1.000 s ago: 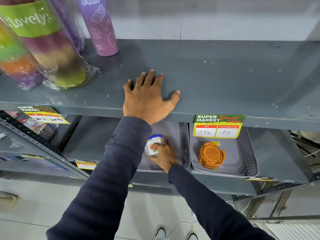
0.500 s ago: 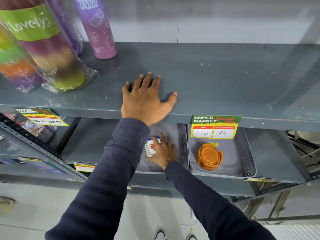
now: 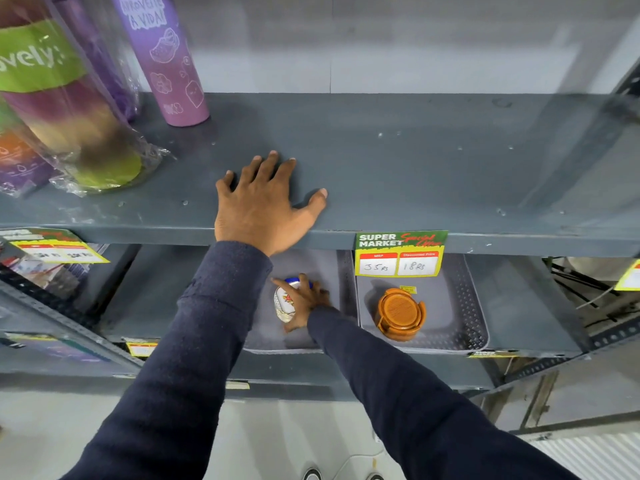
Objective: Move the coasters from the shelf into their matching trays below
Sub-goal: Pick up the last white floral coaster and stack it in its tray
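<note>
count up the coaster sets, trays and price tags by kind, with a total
Coaster sets: 2, the white patterned set under the right hand and the orange set.
Grey trays: 2, the left tray and the right tray.
Price tags on shelf edges that are fully in view: 2, the centre tag and the left tag.
Total: 6

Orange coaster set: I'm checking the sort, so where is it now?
The orange coaster set sits in the right grey tray on the lower shelf, below the price tag, right of the right hand.
</note>
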